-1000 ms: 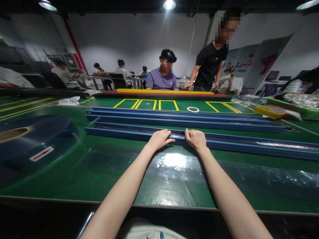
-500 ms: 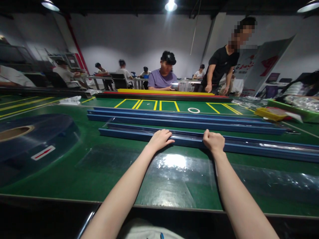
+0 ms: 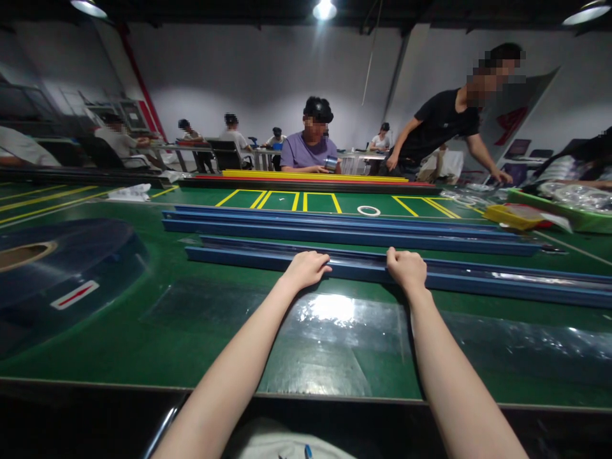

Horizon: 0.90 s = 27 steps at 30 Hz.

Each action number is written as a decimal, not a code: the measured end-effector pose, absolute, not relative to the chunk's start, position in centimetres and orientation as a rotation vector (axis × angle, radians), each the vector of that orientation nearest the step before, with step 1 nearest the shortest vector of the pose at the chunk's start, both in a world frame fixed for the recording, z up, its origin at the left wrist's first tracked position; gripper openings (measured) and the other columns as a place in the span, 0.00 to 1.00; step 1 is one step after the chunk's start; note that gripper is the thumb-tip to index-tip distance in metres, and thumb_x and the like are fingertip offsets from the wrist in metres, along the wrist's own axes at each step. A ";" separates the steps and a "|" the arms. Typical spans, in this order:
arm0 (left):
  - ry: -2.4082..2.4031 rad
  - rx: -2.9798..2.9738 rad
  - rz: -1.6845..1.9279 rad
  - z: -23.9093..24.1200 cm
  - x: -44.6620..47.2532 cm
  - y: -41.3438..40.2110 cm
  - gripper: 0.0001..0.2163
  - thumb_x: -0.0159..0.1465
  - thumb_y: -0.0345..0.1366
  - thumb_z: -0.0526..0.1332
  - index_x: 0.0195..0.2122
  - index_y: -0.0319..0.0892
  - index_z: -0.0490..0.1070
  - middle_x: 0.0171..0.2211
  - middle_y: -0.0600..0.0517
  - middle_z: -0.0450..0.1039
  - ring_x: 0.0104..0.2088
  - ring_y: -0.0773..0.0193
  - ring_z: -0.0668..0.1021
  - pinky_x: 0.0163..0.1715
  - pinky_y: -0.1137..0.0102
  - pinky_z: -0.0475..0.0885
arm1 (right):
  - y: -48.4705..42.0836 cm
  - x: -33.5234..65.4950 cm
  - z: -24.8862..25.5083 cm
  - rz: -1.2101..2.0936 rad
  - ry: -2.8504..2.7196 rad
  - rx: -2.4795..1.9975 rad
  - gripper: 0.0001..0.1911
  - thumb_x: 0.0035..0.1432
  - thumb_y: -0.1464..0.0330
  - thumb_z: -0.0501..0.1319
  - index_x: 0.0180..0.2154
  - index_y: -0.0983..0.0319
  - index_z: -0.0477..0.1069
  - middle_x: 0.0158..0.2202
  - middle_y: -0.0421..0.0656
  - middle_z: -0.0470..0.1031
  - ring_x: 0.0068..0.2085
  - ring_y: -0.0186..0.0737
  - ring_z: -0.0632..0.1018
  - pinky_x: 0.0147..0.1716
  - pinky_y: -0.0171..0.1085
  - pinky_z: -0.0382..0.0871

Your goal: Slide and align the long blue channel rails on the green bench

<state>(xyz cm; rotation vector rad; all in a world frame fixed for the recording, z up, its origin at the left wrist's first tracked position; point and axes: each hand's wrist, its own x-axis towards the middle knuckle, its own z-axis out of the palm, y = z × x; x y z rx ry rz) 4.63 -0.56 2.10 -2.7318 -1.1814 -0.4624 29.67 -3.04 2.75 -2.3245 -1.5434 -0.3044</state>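
A long blue channel (image 3: 354,273) runs across the green table, with clear plastic film (image 3: 507,278) lying along its trough. My left hand (image 3: 308,268) is closed over the channel near the middle, fingers curled on its far side and thumb toward the right. To its right, my right hand (image 3: 407,270) grips the same channel in a fist. Its fingertips are hidden. A short end of clear film pokes out past the channel's left end. Under my forearms a wide clear plastic strip (image 3: 287,315) lies flat on the table.
Another set of blue channels (image 3: 335,231) lies behind. At left sits a large roll of clear film (image 3: 109,255). Farther back are a white ring (image 3: 368,210), yellow and red strips (image 3: 310,175), and a yellow tray (image 3: 514,215). A person in black (image 3: 440,124) leans over the far side.
The film end at the channel's left, which stuck up before, now lies lower. Both hands keep their places on the channel. The person in black has leaned right, one arm stretched out.
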 end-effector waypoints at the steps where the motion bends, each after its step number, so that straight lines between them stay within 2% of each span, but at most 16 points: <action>1: -1.201 -2.720 -0.446 2.2 4.7 -0.6 0.10 0.65 0.41 0.53 0.39 0.43 0.70 0.36 0.49 0.75 0.39 0.60 0.76 0.37 0.69 0.68 | -3.0 29.7 2.8 -0.298 -1.548 -2.324 0.29 0.60 0.61 0.42 0.32 0.65 0.79 0.32 0.55 0.78 0.37 0.49 0.77 0.35 0.39 0.66; 10: -1.308 -2.710 -0.403 2.7 5.1 -1.0 0.10 0.64 0.40 0.53 0.38 0.43 0.70 0.37 0.46 0.75 0.39 0.56 0.77 0.36 0.67 0.69 | -3.2 29.8 3.3 -0.212 -1.671 -2.324 0.28 0.60 0.58 0.42 0.31 0.61 0.79 0.32 0.53 0.77 0.37 0.47 0.77 0.33 0.37 0.65; 15: -1.286 -2.714 -0.397 2.8 5.3 -1.1 0.09 0.64 0.40 0.53 0.37 0.43 0.70 0.39 0.47 0.75 0.41 0.56 0.76 0.37 0.66 0.69 | -3.5 29.4 4.2 -0.180 -1.772 -2.373 0.28 0.60 0.56 0.43 0.34 0.61 0.78 0.33 0.52 0.77 0.38 0.46 0.77 0.32 0.36 0.64; 20: -1.246 -2.706 -0.423 2.4 5.3 -1.0 0.09 0.64 0.40 0.53 0.37 0.42 0.70 0.39 0.48 0.75 0.41 0.57 0.75 0.39 0.67 0.68 | -3.7 27.2 4.7 -0.217 -2.002 -2.259 0.27 0.61 0.57 0.42 0.32 0.60 0.77 0.35 0.49 0.78 0.38 0.45 0.77 0.31 0.35 0.62; 27: -1.202 -2.700 -0.455 2.0 5.1 -0.7 0.10 0.65 0.41 0.53 0.39 0.42 0.69 0.39 0.49 0.74 0.42 0.59 0.75 0.40 0.68 0.67 | -3.4 24.8 4.2 -0.145 -2.240 -2.037 0.26 0.63 0.56 0.41 0.40 0.57 0.74 0.41 0.45 0.77 0.41 0.41 0.76 0.32 0.33 0.61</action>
